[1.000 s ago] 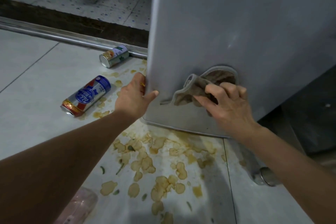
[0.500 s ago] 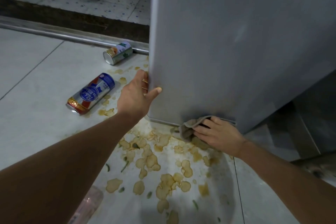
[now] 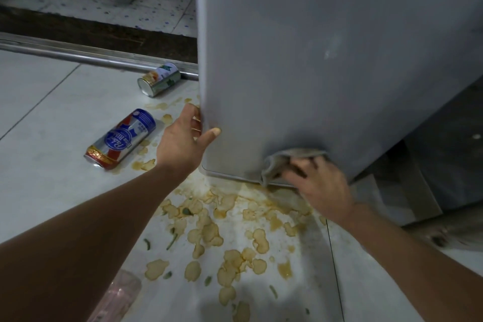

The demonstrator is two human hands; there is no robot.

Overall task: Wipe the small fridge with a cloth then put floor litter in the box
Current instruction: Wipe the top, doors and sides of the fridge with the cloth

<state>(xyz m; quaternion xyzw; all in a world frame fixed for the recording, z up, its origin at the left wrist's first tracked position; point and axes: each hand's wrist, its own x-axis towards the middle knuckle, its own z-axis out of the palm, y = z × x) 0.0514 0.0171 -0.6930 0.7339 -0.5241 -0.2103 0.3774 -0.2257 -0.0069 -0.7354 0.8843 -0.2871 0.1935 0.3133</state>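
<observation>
Upright, the fridge (image 3: 313, 60) is gripped at its edge by the left hand (image 3: 183, 141); the right hand (image 3: 318, 185) clutches the cloth (image 3: 277, 162).

The fridge door (image 3: 326, 60) filling the upper right of the frame is plain pale grey. At its lower edge a cloth (image 3: 285, 162) is grey-beige. At centre left, one can (image 3: 121, 138) is blue, red and white with a gold rim; above it another can (image 3: 160, 79) is green and cream. The floor (image 3: 52, 117) is off-white tile with thin dark seams, spattered yellow-brown with green flecks at bottom centre.
</observation>
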